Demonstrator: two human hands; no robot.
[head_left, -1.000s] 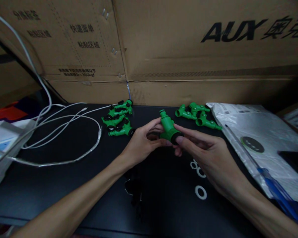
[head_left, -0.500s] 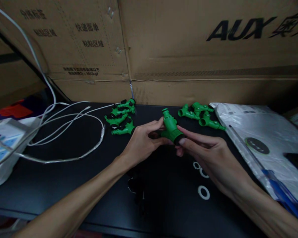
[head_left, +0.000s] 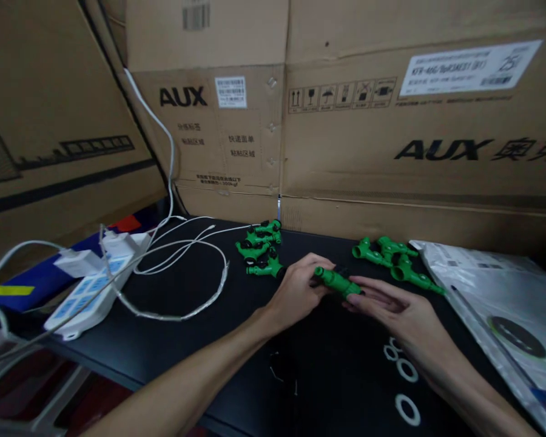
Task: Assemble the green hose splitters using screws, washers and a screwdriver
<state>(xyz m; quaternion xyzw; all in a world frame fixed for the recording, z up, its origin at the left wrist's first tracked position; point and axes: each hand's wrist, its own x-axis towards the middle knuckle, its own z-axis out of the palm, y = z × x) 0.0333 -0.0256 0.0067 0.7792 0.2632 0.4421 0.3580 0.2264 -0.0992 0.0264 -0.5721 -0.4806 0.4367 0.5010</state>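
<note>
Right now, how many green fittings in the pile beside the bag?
3 visible: left fitting, back fitting, and front fitting, nearest the bag. They overlap in view, so another could be hidden.

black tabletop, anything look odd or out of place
Nothing looks spilled or damaged. Slightly untidy: the white power strip lies aslant, its near end close to the edge of the tabletop, and white cable loops loosely beside it.

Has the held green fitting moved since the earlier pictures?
Yes: the green fitting has turned, now nearer parallel to the bottom edge of the cardboard box.
</note>
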